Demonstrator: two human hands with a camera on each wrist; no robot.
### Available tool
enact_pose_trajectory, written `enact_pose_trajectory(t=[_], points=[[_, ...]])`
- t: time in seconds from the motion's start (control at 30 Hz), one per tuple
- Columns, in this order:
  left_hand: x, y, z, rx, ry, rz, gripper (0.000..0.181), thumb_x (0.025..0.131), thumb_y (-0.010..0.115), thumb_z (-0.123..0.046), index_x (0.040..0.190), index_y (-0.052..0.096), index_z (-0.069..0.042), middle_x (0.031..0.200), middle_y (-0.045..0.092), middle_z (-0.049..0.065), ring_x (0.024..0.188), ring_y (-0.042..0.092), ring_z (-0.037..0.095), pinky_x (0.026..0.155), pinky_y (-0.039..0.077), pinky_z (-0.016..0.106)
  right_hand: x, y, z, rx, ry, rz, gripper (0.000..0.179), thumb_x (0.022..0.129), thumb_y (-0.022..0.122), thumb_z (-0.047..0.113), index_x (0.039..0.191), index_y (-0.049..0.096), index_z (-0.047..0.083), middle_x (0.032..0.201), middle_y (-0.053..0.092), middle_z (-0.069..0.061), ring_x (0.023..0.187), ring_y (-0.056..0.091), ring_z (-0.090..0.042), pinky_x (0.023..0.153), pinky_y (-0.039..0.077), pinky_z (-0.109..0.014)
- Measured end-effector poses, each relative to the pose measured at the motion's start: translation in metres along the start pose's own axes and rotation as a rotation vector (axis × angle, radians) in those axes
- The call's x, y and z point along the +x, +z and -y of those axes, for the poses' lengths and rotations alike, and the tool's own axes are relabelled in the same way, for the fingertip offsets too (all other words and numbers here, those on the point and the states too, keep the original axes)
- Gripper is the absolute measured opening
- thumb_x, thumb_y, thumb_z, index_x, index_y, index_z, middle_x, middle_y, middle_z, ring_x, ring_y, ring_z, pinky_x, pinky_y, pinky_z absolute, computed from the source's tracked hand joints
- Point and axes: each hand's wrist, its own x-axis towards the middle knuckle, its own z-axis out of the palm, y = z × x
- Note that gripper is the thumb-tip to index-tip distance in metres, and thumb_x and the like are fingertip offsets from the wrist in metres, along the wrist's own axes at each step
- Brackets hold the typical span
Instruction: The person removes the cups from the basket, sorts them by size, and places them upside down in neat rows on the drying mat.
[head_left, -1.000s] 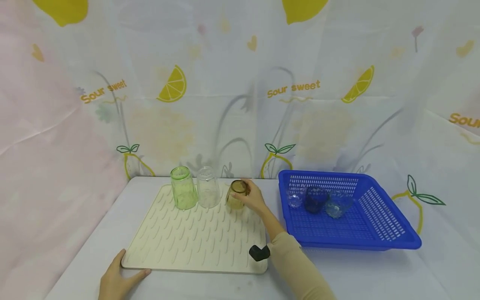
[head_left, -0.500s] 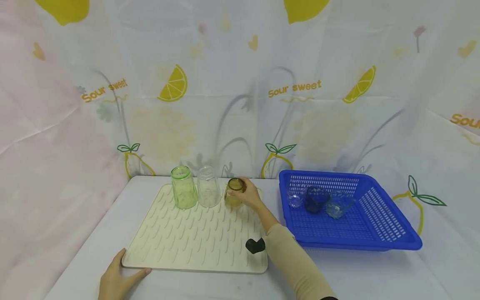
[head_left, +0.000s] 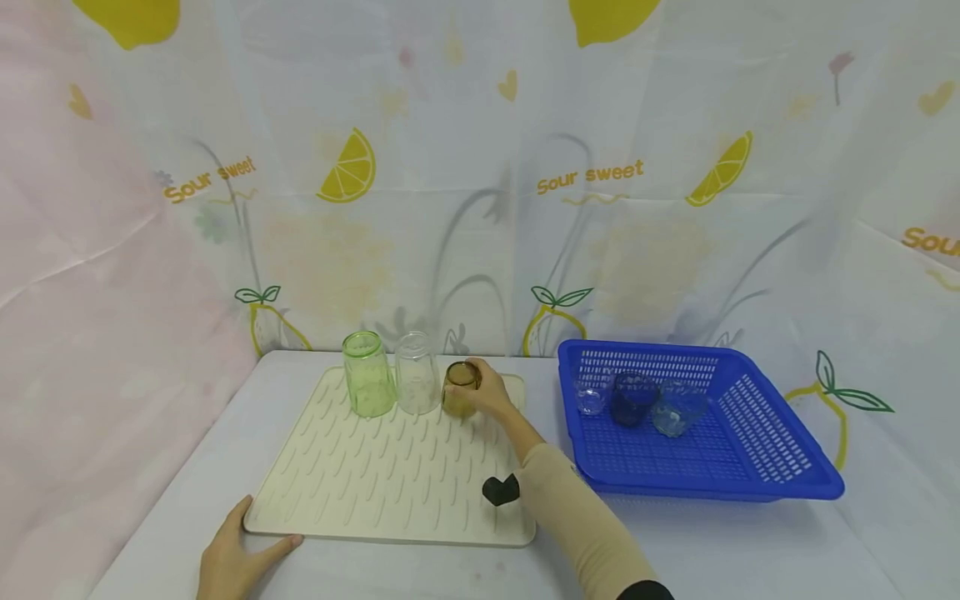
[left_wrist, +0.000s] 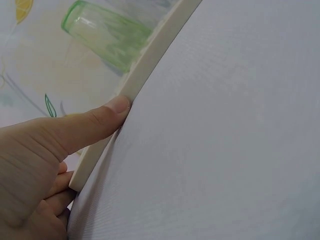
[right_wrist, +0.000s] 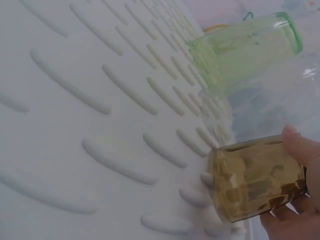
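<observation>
My right hand (head_left: pixel 486 390) grips a small amber glass (head_left: pixel 459 400) from its right side, thumb in front and fingers behind. In the right wrist view the amber glass (right_wrist: pixel 257 177) has its lower end right at the ridges of the cream drying mat (head_left: pixel 360 483). To its left on the mat stand a tall clear glass (head_left: pixel 417 379) and a tall green glass (head_left: pixel 367 379). My left hand (head_left: pixel 232 560) holds the mat's near left corner. The left wrist view shows its thumb pressed to the front edge and its fingers round the side edge.
A blue plastic basket (head_left: pixel 697 487) stands on the white-covered table (head_left: pixel 720 550) at the right. Inside it, toward the left, sit a small clear glass (head_left: pixel 591 400), a dark blue glass (head_left: pixel 632 400) and a pale blue glass (head_left: pixel 677 408). A lemon-print curtain (head_left: pixel 450 167) hangs behind.
My right hand has carried the amber glass a little to the left, toward the clear glass, and slightly down at the last. The left hand stays at the mat's corner.
</observation>
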Motion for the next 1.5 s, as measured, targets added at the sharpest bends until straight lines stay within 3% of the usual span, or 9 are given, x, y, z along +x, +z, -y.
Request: enact_pose_trajectory(t=[0.47, 0.7, 0.83, 0.9, 1.07, 1.37, 1.5], points=[[-0.001, -0.002, -0.002, -0.015, -0.007, 0.01, 0.114, 0.068, 0.082, -0.039, 0.142, 0.014, 0.015, 0.142, 0.021, 0.04, 0.129, 0.02, 0.057, 0.109, 0.02, 0.064, -0.002, 0.003, -0.004, 0.015, 0.035, 0.029, 0.067, 0.082, 0.073, 0.02, 0.136, 0.041, -0.005, 0.132, 0.05, -0.024, 0.121, 0.048, -0.039, 0.102, 0.043, -0.05], [0.0, -0.002, -0.001, -0.014, -0.011, 0.023, 0.115, 0.068, 0.082, -0.04, 0.142, 0.013, 0.015, 0.143, 0.02, 0.04, 0.129, 0.019, 0.057, 0.109, 0.019, 0.064, 0.007, 0.012, -0.04, 0.017, -0.006, -0.001, 0.082, 0.076, 0.078, 0.037, 0.137, 0.042, -0.003, 0.135, 0.05, -0.021, 0.125, 0.048, -0.034, 0.102, 0.045, -0.042], [0.001, -0.001, 0.0, -0.01, -0.012, 0.022, 0.115, 0.068, 0.082, -0.041, 0.142, 0.013, 0.015, 0.143, 0.02, 0.04, 0.129, 0.019, 0.058, 0.109, 0.02, 0.064, 0.004, 0.007, -0.025, -0.018, 0.058, 0.007, 0.09, 0.076, 0.079, 0.034, 0.141, 0.032, -0.008, 0.141, 0.041, -0.026, 0.129, 0.041, -0.039, 0.106, 0.04, -0.046], [0.001, -0.001, 0.0, -0.01, -0.015, 0.028, 0.115, 0.068, 0.081, -0.042, 0.142, 0.013, 0.015, 0.143, 0.019, 0.04, 0.129, 0.019, 0.058, 0.109, 0.019, 0.064, -0.004, -0.002, -0.003, -0.035, 0.113, 0.027, 0.09, 0.076, 0.08, 0.025, 0.141, 0.029, -0.011, 0.142, 0.038, -0.03, 0.13, 0.037, -0.043, 0.107, 0.037, -0.051], [0.001, -0.001, 0.0, 0.001, -0.019, 0.015, 0.114, 0.068, 0.081, -0.042, 0.141, 0.015, 0.016, 0.142, 0.021, 0.041, 0.128, 0.02, 0.058, 0.109, 0.021, 0.063, -0.018, -0.018, 0.019, -0.095, 0.09, 0.043, 0.084, 0.08, 0.076, 0.024, 0.14, 0.029, -0.012, 0.142, 0.037, -0.03, 0.131, 0.036, -0.043, 0.108, 0.036, -0.05], [0.001, 0.0, 0.0, -0.002, -0.013, 0.002, 0.113, 0.068, 0.082, -0.041, 0.141, 0.017, 0.015, 0.141, 0.022, 0.04, 0.128, 0.021, 0.058, 0.109, 0.022, 0.063, -0.033, -0.041, 0.029, -0.071, 0.025, 0.058, 0.079, 0.082, 0.075, 0.022, 0.138, 0.032, -0.013, 0.139, 0.04, -0.032, 0.126, 0.042, -0.045, 0.105, 0.04, -0.05], [0.002, 0.001, 0.001, 0.002, -0.012, -0.013, 0.112, 0.067, 0.082, -0.04, 0.14, 0.019, 0.015, 0.141, 0.024, 0.04, 0.128, 0.022, 0.057, 0.109, 0.023, 0.063, -0.041, -0.052, 0.032, -0.033, 0.004, 0.103, 0.077, 0.082, 0.074, 0.022, 0.139, 0.034, -0.012, 0.14, 0.04, -0.03, 0.126, 0.043, -0.044, 0.104, 0.042, -0.049]])
